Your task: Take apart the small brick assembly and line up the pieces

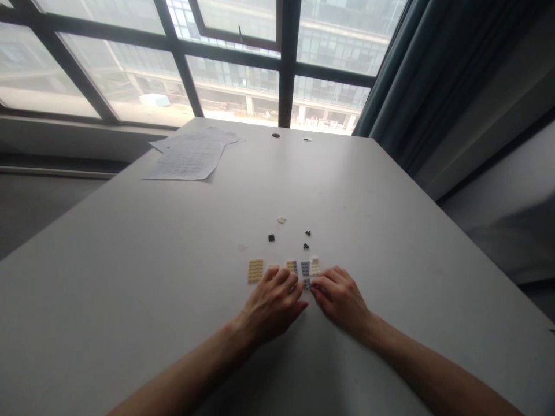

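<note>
A small grey building-brick plate (307, 283) lies between my two hands on the white table. My right hand (342, 296) has its thumb and fingertips closed at the plate's right edge. From the other side, my left hand (274, 297) reaches over the table, fingers bent and thumb held apart, its index fingertip beside the same plate. Just beyond the hands runs a row: a tan plate (255, 271), a tan-and-blue piece (292, 267), a blue-grey plate (305, 268) and a white plate (315, 266). Left-hand fingers partly cover a pale piece (274, 267).
Farther out lie a black piece (271, 237), two small black pieces (307, 233) (306, 246) and a small white piece (281, 219). Printed papers (186, 157) rest at the table's far left. Behind the table (390, 242) are windows and a dark curtain (416, 86).
</note>
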Motion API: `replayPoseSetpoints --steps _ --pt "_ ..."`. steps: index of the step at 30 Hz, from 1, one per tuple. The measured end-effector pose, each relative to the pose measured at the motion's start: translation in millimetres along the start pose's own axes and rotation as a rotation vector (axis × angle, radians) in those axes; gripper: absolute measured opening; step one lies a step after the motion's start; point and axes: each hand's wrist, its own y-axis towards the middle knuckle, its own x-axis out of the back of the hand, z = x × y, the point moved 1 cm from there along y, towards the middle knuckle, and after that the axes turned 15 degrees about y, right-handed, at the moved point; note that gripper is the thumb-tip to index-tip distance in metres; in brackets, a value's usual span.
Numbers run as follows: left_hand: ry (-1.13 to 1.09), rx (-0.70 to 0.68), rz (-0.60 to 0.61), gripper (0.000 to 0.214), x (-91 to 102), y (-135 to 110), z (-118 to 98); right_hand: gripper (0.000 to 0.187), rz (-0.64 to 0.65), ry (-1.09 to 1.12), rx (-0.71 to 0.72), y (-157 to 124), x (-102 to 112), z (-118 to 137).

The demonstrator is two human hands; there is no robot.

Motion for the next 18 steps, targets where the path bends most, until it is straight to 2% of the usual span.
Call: replayPoseSetpoints --steps 5,9,14,16,18 --pt "0.005 0.086 -0.072 0.024 8.0 2.1 14.2 0.007 -0.052 0.028 0.017 0.4 4.2 -0.5" --pt "-0.027 0.250 -0.118 0.024 11.2 1.3 45.7 0.008 -0.075 0.047 0.007 3.1 12.2 -4.7" --pt "-0.095 0.507 -0.098 0.021 -1.2 4.4 95.9 0.009 -0.116 0.043 -0.030 8.3 23.4 -14.1" --pt "-0.111 0.553 -0.080 0.021 -8.0 9.1 107.1 0.008 -0.140 0.042 -0.055 10.5 26.9 -18.6" --pt "-0.133 0.544 -0.066 0.020 -13.1 16.5 109.2 0.009 -0.147 0.051 -0.087 13.7 29.7 -23.8"
